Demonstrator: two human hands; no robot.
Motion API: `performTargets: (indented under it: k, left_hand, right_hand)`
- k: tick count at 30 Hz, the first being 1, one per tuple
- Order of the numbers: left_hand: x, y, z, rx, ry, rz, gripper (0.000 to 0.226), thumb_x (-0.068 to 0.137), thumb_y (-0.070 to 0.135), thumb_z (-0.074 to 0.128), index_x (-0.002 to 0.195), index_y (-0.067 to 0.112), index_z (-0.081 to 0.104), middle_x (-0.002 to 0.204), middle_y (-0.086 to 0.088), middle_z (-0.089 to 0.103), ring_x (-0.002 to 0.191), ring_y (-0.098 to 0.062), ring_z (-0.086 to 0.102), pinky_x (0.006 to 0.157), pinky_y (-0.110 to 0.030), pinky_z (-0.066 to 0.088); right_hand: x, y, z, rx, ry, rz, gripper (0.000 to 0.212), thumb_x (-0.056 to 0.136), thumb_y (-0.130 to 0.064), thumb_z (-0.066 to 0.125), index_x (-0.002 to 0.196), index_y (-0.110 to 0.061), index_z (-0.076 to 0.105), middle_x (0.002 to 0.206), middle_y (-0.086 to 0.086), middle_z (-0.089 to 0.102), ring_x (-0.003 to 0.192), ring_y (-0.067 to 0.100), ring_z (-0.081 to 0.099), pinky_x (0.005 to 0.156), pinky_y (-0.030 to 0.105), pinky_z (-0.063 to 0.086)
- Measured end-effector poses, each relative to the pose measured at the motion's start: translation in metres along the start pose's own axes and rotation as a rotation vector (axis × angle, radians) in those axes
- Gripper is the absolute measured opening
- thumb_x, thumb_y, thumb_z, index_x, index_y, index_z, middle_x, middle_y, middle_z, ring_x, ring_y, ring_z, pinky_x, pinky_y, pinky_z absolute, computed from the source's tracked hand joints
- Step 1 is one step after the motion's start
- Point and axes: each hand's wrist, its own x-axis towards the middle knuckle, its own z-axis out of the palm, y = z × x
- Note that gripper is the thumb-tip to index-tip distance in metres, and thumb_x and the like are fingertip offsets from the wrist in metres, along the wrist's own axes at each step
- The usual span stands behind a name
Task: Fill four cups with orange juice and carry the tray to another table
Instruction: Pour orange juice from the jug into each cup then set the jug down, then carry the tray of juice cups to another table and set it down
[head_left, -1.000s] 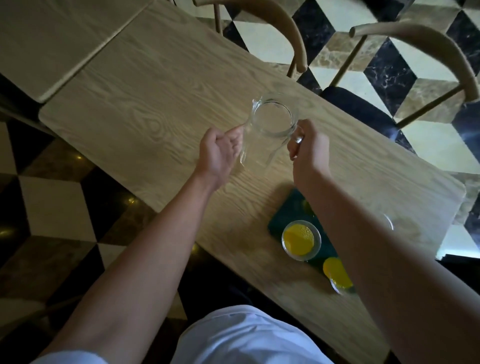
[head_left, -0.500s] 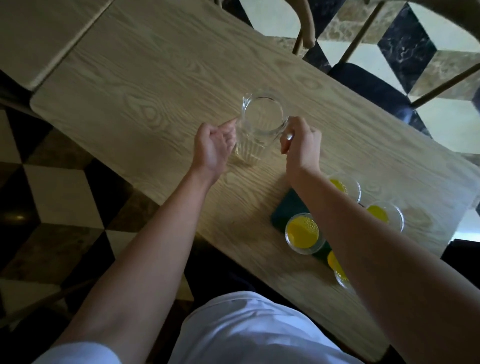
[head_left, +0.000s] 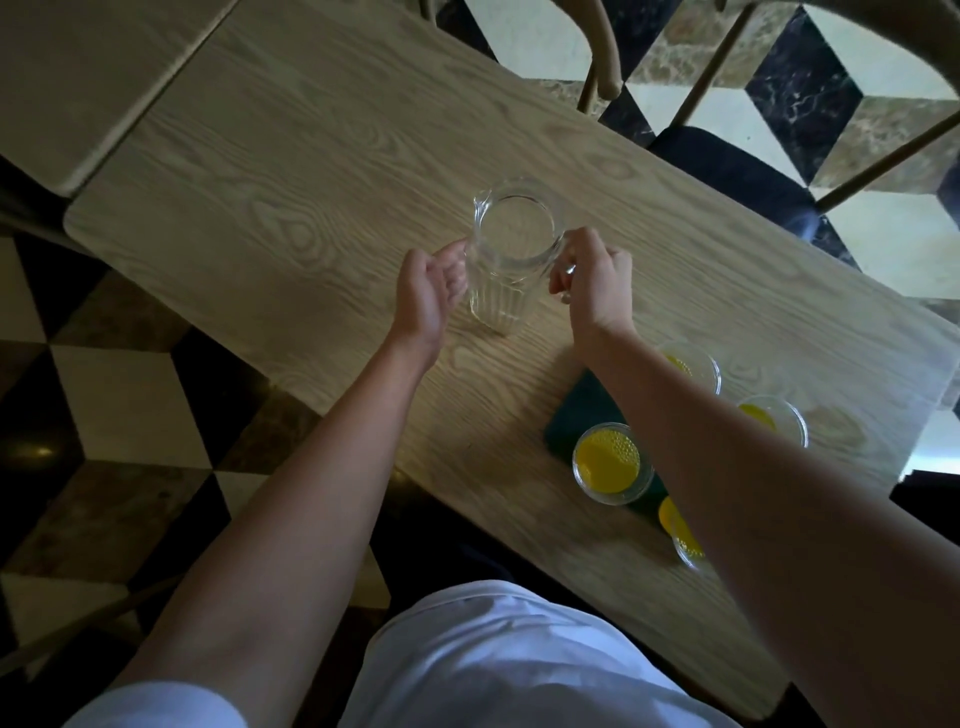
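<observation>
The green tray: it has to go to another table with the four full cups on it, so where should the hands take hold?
Grip the tray by its two opposite short edges, one hand from each side, and keep it level. It lies flat on the table and carries open cups of juice, so a one-sided grip would likely tip them. The right arm hides its far end.

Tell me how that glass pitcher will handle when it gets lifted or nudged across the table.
The pitcher looks empty, so it is probably light for its size. It is tall, clear, ribbed glass: likely rigid, breakable, and apt to tip if pushed near the rim. The right hand grips its handle, probably the surest hold; the left hand touches the smooth wall, which may be slippery.
</observation>
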Motion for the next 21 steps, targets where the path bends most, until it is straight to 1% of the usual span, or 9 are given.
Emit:
performTargets:
  k: [3, 5, 6, 7, 9, 12, 15, 18, 21]
  left_hand:
    - [0.003, 0.007, -0.001, 0.096, -0.056, -0.012, 0.054, 0.086, 0.035, 0.026, 0.124, 0.006, 0.052, 0.057, 0.014, 0.037, 0.057, -0.002, 0.032, 0.062, -0.019, 0.032]
    - [0.001, 0.016, 0.0, 0.145, -0.029, -0.002, 0.056, 0.076, 0.04, 0.038, 0.115, 0.003, 0.051, 0.07, 0.003, 0.044, 0.059, -0.004, 0.037, 0.063, -0.021, 0.034]
    - [-0.001, 0.019, 0.003, 0.177, 0.006, 0.002, 0.062, 0.083, 0.038, 0.035, 0.125, -0.003, 0.054, 0.083, -0.007, 0.057, 0.061, -0.004, 0.051, 0.067, -0.02, 0.04]
    - [-0.003, 0.022, 0.007, 0.208, 0.047, 0.029, 0.06, 0.093, 0.033, 0.029, 0.135, -0.004, 0.051, 0.108, -0.017, 0.065, 0.077, -0.005, 0.067, 0.079, -0.02, 0.047]
    - [-0.014, 0.032, 0.015, 0.303, 0.179, 0.159, 0.056, 0.099, 0.029, 0.024, 0.137, 0.001, 0.053, 0.134, -0.018, 0.06, 0.121, -0.016, 0.062, 0.105, -0.028, 0.042]
    - [-0.048, 0.05, 0.034, 0.556, 0.417, 0.64, 0.043, 0.091, 0.027, 0.035, 0.108, 0.007, 0.069, 0.101, -0.001, 0.069, 0.102, -0.02, 0.065, 0.092, -0.038, 0.05]
    - [-0.093, 0.054, 0.075, 0.635, 0.271, 0.956, 0.031, 0.093, 0.017, 0.037, 0.099, 0.005, 0.066, 0.089, -0.002, 0.064, 0.087, -0.019, 0.061, 0.076, -0.035, 0.049]
    - [-0.124, 0.035, 0.113, 0.68, 0.043, 1.002, 0.026, 0.093, 0.008, 0.041, 0.1, 0.001, 0.065, 0.09, -0.006, 0.063, 0.084, -0.017, 0.059, 0.073, -0.032, 0.048]
    - [-0.136, 0.001, 0.133, 0.694, -0.097, 0.877, 0.025, 0.092, 0.006, 0.043, 0.102, 0.003, 0.066, 0.092, -0.007, 0.065, 0.087, -0.016, 0.061, 0.074, -0.028, 0.049]
  right_hand:
    - [0.0, 0.0, 0.0, -0.065, 0.001, 0.012, 0.032, 0.083, -0.021, 0.043, 0.054, -0.007, 0.045, 0.058, 0.012, 0.043, 0.057, 0.018, 0.04, 0.051, 0.021, 0.037]
    - [-0.001, -0.002, -0.003, -0.15, -0.003, 0.016, 0.033, 0.083, -0.026, 0.043, 0.055, -0.01, 0.046, 0.059, 0.006, 0.047, 0.057, 0.017, 0.04, 0.056, 0.029, 0.035]
    - [-0.002, -0.005, -0.005, -0.183, -0.014, 0.019, 0.03, 0.083, -0.028, 0.044, 0.058, -0.012, 0.049, 0.061, 0.003, 0.049, 0.058, 0.015, 0.041, 0.057, 0.031, 0.036]
    - [-0.004, -0.008, -0.008, -0.204, -0.026, 0.019, 0.028, 0.084, -0.03, 0.045, 0.063, -0.013, 0.052, 0.064, 0.001, 0.052, 0.059, 0.014, 0.043, 0.058, 0.032, 0.037]
    - [-0.007, -0.014, -0.015, -0.232, -0.031, 0.025, 0.029, 0.088, -0.035, 0.046, 0.083, -0.013, 0.063, 0.077, -0.002, 0.061, 0.067, 0.015, 0.053, 0.062, 0.031, 0.044]
    - [-0.011, -0.019, -0.034, -0.248, 0.029, 0.002, 0.038, 0.087, -0.044, 0.046, 0.101, -0.012, 0.061, 0.098, 0.004, 0.067, 0.091, 0.02, 0.062, 0.079, 0.038, 0.052]
    - [-0.02, -0.023, -0.057, -0.207, 0.072, -0.008, 0.033, 0.082, -0.044, 0.049, 0.097, -0.016, 0.058, 0.097, 0.003, 0.066, 0.093, 0.022, 0.063, 0.085, 0.047, 0.055]
    - [-0.034, -0.023, -0.083, -0.184, 0.122, -0.018, 0.023, 0.081, -0.043, 0.05, 0.088, -0.021, 0.055, 0.09, 0.0, 0.065, 0.09, 0.022, 0.065, 0.083, 0.05, 0.055]
    - [-0.047, -0.015, -0.117, -0.166, 0.192, 0.002, 0.018, 0.08, -0.038, 0.052, 0.088, -0.022, 0.056, 0.091, 0.0, 0.066, 0.089, 0.021, 0.065, 0.083, 0.049, 0.056]
